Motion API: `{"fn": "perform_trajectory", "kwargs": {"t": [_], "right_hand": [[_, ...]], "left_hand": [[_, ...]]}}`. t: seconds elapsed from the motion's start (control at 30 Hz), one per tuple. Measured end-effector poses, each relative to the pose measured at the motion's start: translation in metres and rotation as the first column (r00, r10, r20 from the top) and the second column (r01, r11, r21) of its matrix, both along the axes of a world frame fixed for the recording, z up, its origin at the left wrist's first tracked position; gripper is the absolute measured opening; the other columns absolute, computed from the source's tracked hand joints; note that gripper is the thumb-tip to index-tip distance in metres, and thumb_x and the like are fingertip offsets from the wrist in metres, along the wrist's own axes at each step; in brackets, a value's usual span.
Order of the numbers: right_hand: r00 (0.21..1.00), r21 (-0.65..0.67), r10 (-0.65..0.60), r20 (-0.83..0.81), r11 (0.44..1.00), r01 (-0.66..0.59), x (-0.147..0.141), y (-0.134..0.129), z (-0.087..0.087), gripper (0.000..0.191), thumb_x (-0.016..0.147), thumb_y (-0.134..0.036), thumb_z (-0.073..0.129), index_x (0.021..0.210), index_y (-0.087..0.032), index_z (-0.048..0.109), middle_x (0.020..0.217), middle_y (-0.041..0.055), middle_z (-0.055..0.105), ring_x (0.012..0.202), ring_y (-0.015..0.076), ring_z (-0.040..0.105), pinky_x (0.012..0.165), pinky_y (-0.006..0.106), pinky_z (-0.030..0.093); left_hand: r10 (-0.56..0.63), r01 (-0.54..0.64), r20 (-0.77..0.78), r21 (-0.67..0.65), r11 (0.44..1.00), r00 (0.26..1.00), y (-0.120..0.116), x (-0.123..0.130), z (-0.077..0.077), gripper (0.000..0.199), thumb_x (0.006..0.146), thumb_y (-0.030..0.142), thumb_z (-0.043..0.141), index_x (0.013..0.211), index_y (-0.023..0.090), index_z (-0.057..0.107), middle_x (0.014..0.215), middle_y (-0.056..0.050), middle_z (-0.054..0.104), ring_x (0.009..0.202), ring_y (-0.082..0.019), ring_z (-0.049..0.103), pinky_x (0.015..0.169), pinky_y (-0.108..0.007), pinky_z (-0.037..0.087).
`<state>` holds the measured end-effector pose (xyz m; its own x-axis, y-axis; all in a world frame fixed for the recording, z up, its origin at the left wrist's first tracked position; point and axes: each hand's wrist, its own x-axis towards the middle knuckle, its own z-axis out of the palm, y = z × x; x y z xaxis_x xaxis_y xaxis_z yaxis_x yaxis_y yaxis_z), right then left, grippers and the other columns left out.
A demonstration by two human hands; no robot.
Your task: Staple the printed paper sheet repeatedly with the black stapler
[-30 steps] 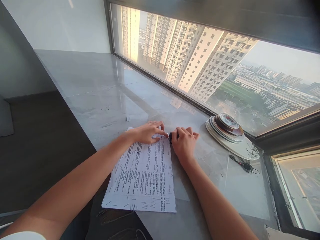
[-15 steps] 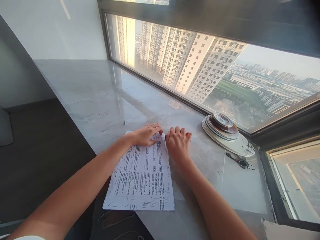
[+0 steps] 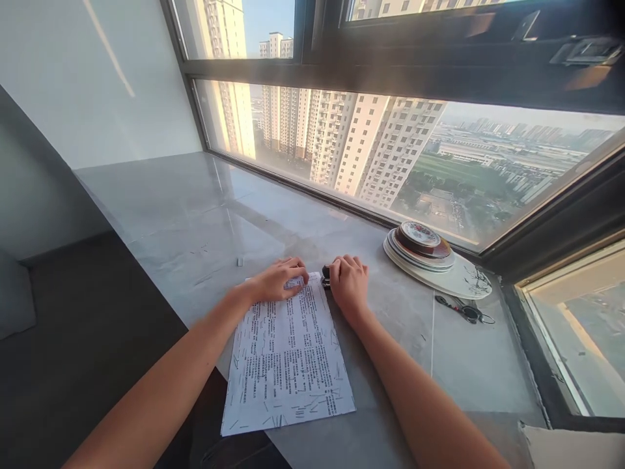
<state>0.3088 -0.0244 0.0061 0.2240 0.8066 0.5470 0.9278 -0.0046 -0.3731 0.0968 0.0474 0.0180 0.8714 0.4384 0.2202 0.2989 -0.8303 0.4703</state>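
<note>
Printed paper sheets (image 3: 293, 365) lie on the grey marble-look sill, their near edge hanging over its front. Many staples are scattered across the pages, thickest along the near and right margins. My left hand (image 3: 280, 279) rests on the far end of the paper, fingers curled and thumb drawn in, gripping it near the top. At the far right corner my right hand (image 3: 350, 280) is wrapped round a stapler (image 3: 326, 277). Only the stapler's dark, metallic front shows, right beside the paper's edge; the palm hides the rest.
Stacked plates (image 3: 424, 254) stand by the window at the right, with a dark key ring (image 3: 469, 312) near them. A short strip of staples (image 3: 239, 262) lies on the sill (image 3: 161, 215) left of the paper. The sill drops off at the left front.
The view has tilted up, showing more window. My right hand has gone from flat over the stapler to a rounder grip, exposing its front. The paper has turned slightly.
</note>
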Motion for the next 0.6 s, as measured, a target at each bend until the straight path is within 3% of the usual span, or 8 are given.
{"fn": "perform_trajectory", "kwargs": {"t": [0.2, 0.37, 0.6], "right_hand": [[0.992, 0.049, -0.013, -0.123, 0.999, 0.019, -0.0015, 0.0026, -0.0034, 0.038, 0.096, -0.022, 0.039, 0.058, -0.019, 0.045, 0.07, 0.001, 0.058, 0.074, 0.0166, 0.048, 0.073, 0.032, 0.027], [0.992, 0.062, -0.001, -0.128, 0.998, 0.009, -0.0018, 0.0034, -0.0045, 0.037, 0.095, -0.021, 0.039, 0.058, -0.019, 0.042, 0.066, -0.0002, 0.059, 0.069, 0.0157, 0.047, 0.075, 0.032, 0.027], [0.991, 0.068, -0.022, -0.13, 0.997, 0.031, -0.0016, 0.003, -0.0044, 0.04, 0.096, -0.022, 0.035, 0.056, -0.019, 0.039, 0.06, 0.0003, 0.057, 0.068, 0.0169, 0.047, 0.074, 0.033, 0.027]], "left_hand": [[-0.01, 0.01, -0.018, 0.013, 1.0, 1.0, 0.0006, 0.0012, 0.0005, 0.02, 0.094, 0.031, 0.057, 0.11, 0.025, 0.066, 0.117, -0.007, 0.058, 0.11, -0.024, 0.056, 0.099, -0.037, 0.038], [-0.072, 0.073, -0.02, 0.051, 0.996, 0.997, -0.0014, 0.0021, 0.0008, 0.034, 0.096, 0.025, 0.054, 0.127, 0.033, 0.061, 0.129, -0.006, 0.057, 0.117, -0.024, 0.054, 0.104, -0.041, 0.035], [-0.134, 0.134, -0.005, 0.023, 0.991, 0.991, -0.0026, 0.0038, 0.0003, 0.038, 0.096, 0.021, 0.051, 0.128, 0.037, 0.064, 0.142, 0.001, 0.058, 0.126, -0.025, 0.051, 0.105, -0.044, 0.036]]}}
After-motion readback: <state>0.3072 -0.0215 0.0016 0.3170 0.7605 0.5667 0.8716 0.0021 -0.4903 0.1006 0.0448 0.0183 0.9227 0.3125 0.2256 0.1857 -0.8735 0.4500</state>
